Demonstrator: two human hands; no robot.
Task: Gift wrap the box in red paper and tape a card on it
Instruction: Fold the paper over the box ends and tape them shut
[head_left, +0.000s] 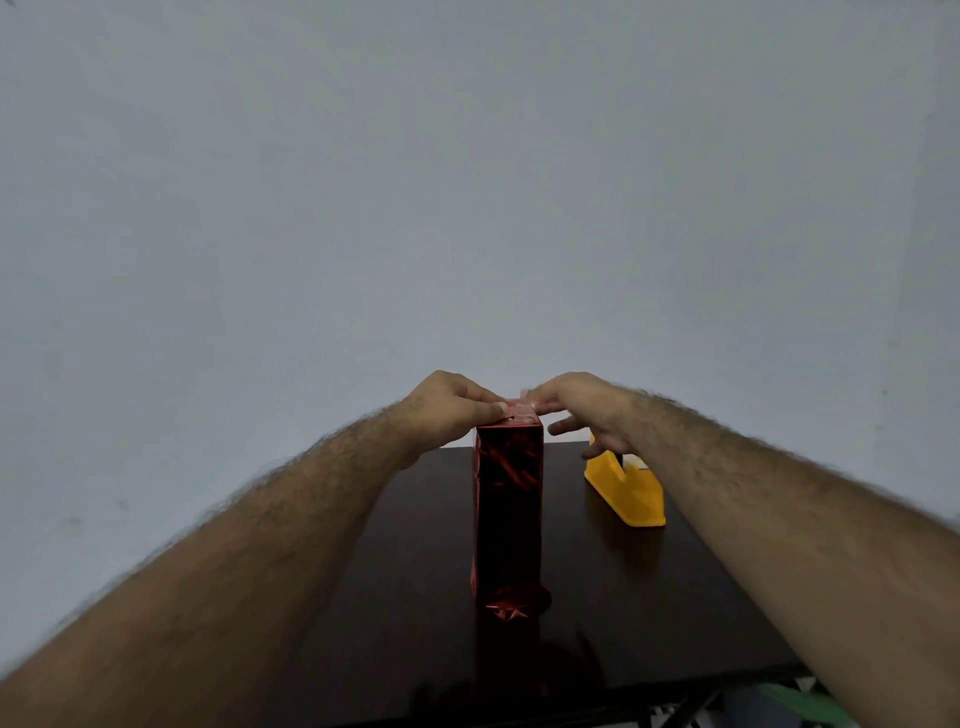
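Red-wrapped box (508, 509) stands upright mid-table (415, 597), left hand (447, 410) pinching its top paper edge, right hand (587, 410) touching the same edge with fingers spread (grip unclear), yellow tape dispenser (626, 488) right of the box.

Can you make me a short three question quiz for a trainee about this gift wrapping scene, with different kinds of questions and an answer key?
1. True or false: the red wrapped box stands upright on the dark table.
2. Multiple choice: the yellow tape dispenser sits A) to the left of the box, B) to the right of the box, C) on top of the box.
3. Short answer: where on the box are both hands working?

Key
1. True.
2. B.
3. At its top end: the left hand and the right hand both have fingers at the folded paper on top. Whether a card is there is too blurred to tell.
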